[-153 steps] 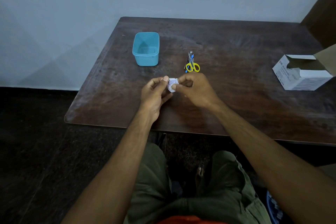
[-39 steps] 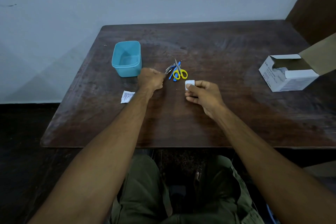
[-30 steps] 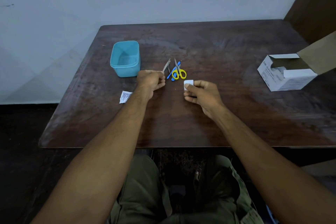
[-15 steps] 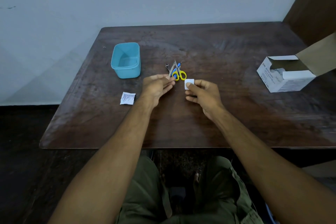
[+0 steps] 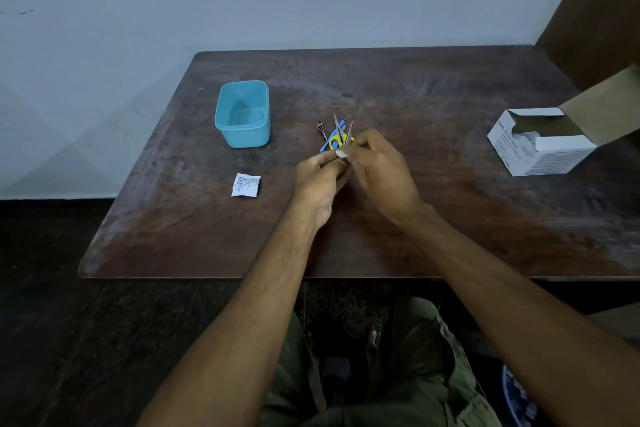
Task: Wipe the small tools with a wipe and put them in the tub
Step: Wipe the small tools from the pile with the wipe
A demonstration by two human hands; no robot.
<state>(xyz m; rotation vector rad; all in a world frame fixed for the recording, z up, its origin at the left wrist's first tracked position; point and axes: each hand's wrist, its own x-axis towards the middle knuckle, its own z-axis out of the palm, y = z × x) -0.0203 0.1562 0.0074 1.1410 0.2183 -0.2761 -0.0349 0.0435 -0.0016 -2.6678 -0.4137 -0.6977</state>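
Note:
My left hand (image 5: pixel 317 180) and my right hand (image 5: pixel 381 166) meet at the middle of the table. My left hand pinches a slim silver metal tool (image 5: pixel 349 130) whose tip pokes up past the fingers. My right hand holds a small white wipe (image 5: pixel 341 153) against that tool, and the wipe is mostly hidden by fingers. Just behind the hands lie yellow-handled scissors (image 5: pixel 336 140), a blue tool (image 5: pixel 327 142) and a small dark metal tool (image 5: pixel 321 128). The teal tub (image 5: pixel 244 113) stands empty to the far left.
A torn white wipe wrapper (image 5: pixel 246 185) lies left of my left hand. An open white box of swabs (image 5: pixel 540 142) sits at the right edge of the dark wooden table (image 5: pixel 433 218). A wall runs behind the table.
My left hand picked the silver tool from the pile and brought it toward my right hand. The two hands now touch, with the wipe pressed on the tool.

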